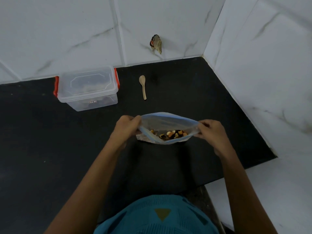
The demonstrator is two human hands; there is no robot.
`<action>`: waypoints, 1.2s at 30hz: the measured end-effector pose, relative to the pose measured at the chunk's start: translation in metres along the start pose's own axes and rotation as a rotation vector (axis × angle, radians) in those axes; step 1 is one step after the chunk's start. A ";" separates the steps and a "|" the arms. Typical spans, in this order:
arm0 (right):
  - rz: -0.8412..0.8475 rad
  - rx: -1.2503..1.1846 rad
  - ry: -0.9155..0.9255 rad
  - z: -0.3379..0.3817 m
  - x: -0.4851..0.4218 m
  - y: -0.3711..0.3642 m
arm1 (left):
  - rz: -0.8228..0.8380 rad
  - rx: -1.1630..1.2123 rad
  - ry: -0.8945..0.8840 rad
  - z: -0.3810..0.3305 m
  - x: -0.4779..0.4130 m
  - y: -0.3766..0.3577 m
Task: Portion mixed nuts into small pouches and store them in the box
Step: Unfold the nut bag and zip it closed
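Note:
A clear zip pouch (166,123) with a blue seal strip stands on the black counter, its mouth pulled wide. Mixed nuts (170,133) lie in its bottom. My left hand (127,126) pinches the left end of the pouch mouth. My right hand (211,130) pinches the right end. A clear plastic box (87,88) with red clips and its lid on sits at the back left, something dark inside it. A small wooden spoon (143,86) lies on the counter to the right of the box, untouched.
White marble-look tiles rise behind and to the right of the black counter (50,141). A crumpled wrapper (156,43) sticks to the back wall. The counter's right edge runs along the side wall; its front edge is near my body.

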State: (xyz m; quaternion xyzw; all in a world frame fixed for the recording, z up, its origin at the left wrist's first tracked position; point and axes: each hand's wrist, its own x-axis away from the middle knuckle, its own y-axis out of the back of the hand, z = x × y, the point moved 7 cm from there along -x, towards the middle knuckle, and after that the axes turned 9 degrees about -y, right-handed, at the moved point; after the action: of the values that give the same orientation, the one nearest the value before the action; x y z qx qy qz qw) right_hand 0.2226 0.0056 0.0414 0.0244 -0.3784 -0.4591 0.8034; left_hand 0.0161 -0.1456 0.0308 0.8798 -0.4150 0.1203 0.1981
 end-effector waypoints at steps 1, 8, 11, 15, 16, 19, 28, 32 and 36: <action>0.043 -0.076 -0.036 -0.002 0.000 -0.001 | 0.062 0.181 0.091 0.003 0.002 -0.005; 0.421 -0.584 -0.277 -0.016 0.005 -0.022 | 0.318 0.795 0.346 0.015 0.019 -0.028; 0.508 -0.752 -0.289 -0.019 0.004 -0.025 | 0.386 0.822 0.332 0.017 0.020 -0.034; 0.447 -0.838 -0.254 -0.022 -0.002 -0.011 | 0.298 0.848 0.272 0.019 0.013 -0.026; 0.436 -0.843 -0.248 -0.022 -0.003 -0.008 | 0.271 0.843 0.262 0.019 0.012 -0.024; 0.454 -0.884 -0.220 -0.021 -0.004 -0.010 | 0.197 0.791 0.247 0.018 0.011 -0.023; 0.481 -0.636 -0.102 -0.013 -0.003 -0.015 | 0.303 0.757 0.197 0.010 0.017 -0.031; 0.271 -0.038 0.040 -0.005 0.001 -0.004 | 0.293 0.352 0.049 0.006 0.014 -0.020; 0.002 0.349 0.099 -0.003 -0.002 0.002 | 0.121 -0.222 -0.157 -0.009 0.007 -0.004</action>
State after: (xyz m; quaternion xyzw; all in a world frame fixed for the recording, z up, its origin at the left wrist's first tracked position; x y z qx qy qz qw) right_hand 0.2256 0.0070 0.0390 0.1858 -0.4122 -0.3840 0.8050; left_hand 0.0230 -0.1444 0.0411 0.8327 -0.4921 0.0160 0.2533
